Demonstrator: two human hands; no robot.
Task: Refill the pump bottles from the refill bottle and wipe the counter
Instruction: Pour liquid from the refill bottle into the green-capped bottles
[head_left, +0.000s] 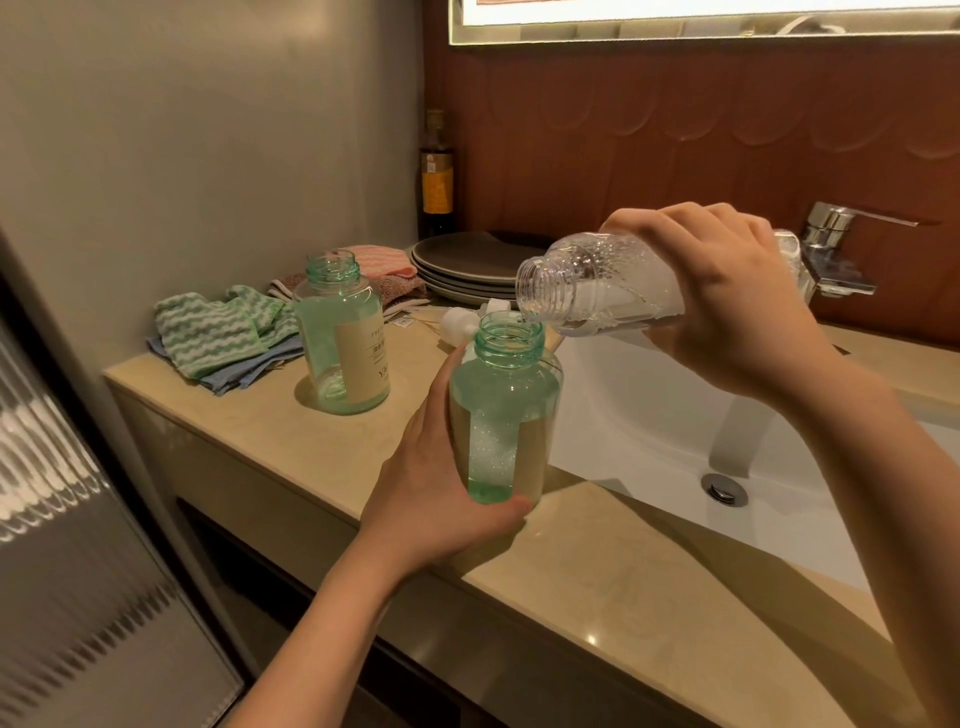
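Note:
My left hand (436, 499) grips a green-tinted pump bottle (506, 415) with its top off, held upright just above the counter's front edge. My right hand (727, 291) holds a clear refill bottle (597, 283) tipped on its side, its open mouth right over the green bottle's neck. Foam and liquid sit in the lower part of the held green bottle. A second open green bottle (340, 332) with a beige label stands on the counter (270, 426) to the left. White pump heads (460, 322) lie on the counter behind the held bottle.
Folded striped cloths (218, 332) lie at the counter's left rear, next to a stack of grey plates (467, 267) and a dark bottle (436, 176) in the corner. A white sink (675, 415) with a chrome tap (831, 249) fills the right side.

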